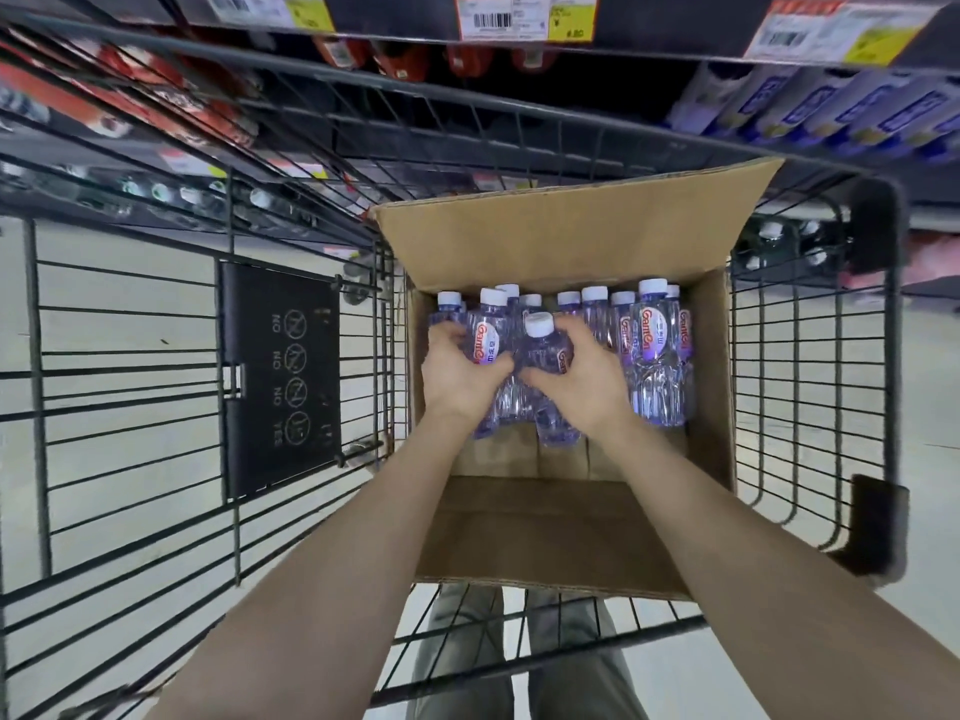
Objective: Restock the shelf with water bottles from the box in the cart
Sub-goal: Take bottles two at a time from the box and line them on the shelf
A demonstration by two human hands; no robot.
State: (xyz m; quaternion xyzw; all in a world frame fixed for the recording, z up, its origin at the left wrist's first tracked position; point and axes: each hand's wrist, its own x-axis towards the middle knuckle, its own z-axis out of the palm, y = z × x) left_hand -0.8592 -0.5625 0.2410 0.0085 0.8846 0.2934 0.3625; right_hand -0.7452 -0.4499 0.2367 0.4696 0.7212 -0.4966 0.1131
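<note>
Inside the cardboard box (561, 241), left hand (457, 376) grips 1 labelled bottle (488, 339), right hand (587, 387) 1 white-capped bottle (540, 330).

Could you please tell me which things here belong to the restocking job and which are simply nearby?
Job: left hand, right hand, both gripping water bottles; cardboard box; cart; shelf.
Nearby only: price tags; red packages; black sign panel on the cart.

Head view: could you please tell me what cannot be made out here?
All in the head view:
- Count of water bottles in the cardboard box: the left hand and right hand gripping them cover the middle ones.
- Shelf price tags: blurred, cut by the top edge.
- Shelved bottles, upper right: labels smeared by blur.
</note>
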